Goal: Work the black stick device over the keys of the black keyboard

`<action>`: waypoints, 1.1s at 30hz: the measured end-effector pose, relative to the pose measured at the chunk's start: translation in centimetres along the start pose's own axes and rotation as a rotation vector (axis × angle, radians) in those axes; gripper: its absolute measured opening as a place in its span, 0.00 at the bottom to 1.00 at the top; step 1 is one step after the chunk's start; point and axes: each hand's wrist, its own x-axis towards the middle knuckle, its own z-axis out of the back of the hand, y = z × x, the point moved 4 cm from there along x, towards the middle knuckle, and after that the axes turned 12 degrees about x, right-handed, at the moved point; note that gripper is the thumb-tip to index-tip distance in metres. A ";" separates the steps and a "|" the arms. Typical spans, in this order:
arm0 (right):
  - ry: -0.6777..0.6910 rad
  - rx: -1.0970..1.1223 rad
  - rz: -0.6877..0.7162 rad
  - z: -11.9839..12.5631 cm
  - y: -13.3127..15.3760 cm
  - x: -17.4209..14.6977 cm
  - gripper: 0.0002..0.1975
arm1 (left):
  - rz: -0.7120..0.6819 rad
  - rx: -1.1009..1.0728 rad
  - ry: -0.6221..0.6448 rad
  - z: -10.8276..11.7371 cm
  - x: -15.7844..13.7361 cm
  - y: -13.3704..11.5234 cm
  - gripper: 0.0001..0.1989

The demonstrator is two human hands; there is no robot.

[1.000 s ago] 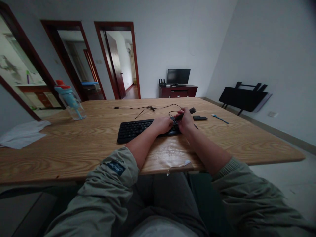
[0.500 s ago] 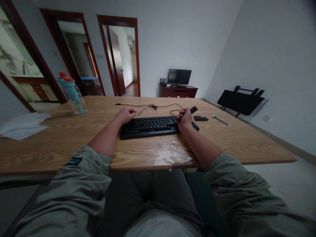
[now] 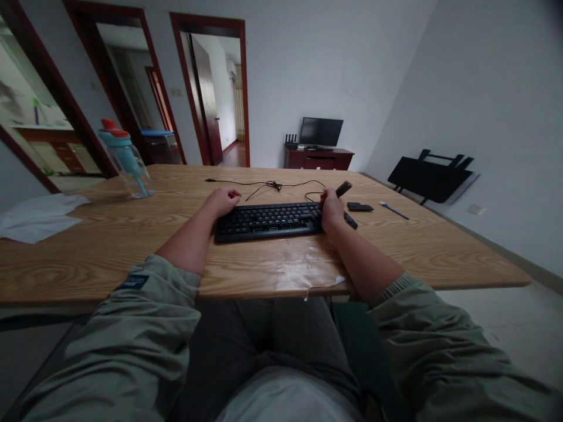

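A black keyboard (image 3: 270, 221) lies flat on the wooden table in front of me. My left hand (image 3: 223, 201) rests at its far left corner, fingers curled against the back edge; the fingertips are partly hidden. Over the keyboard's right part, my right hand (image 3: 332, 208) is closed around what looks like a black brush (image 3: 343, 189). One end of it sticks up past the hand toward the far right, while its lower end is hidden by my fingers. The keyboard's thin black cable (image 3: 275, 186) lies in a loose bundle behind it.
Right of the keyboard lie a flat black piece (image 3: 359, 207) and a slim blue brush (image 3: 394, 211). At the left stand a clear bottle (image 3: 127, 164) with a red-and-blue top and white tissues (image 3: 41, 217). The wooden table (image 3: 440, 252) has a worn front edge.
The view has tilted slightly. My right hand has turned a little and shifted slightly over the keyboard, still holding the brush. My left hand stays at the keyboard's corner.
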 end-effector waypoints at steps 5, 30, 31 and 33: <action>0.295 -0.529 0.168 2.3 1.3 1.0 0.16 | 0.014 -0.010 0.003 0.1 -0.1 -0.1 0.16; 0.635 -0.503 0.171 3.8 4.3 -0.9 0.07 | -0.028 -0.036 0.024 -0.2 -0.4 0.0 0.18; 0.642 -0.489 0.150 3.7 4.2 -1.0 0.07 | -0.026 -0.038 0.025 -0.2 -0.4 0.0 0.18; 0.640 -0.453 0.112 3.7 4.1 -1.1 0.07 | -0.023 -0.042 0.026 -0.1 -0.4 -0.1 0.18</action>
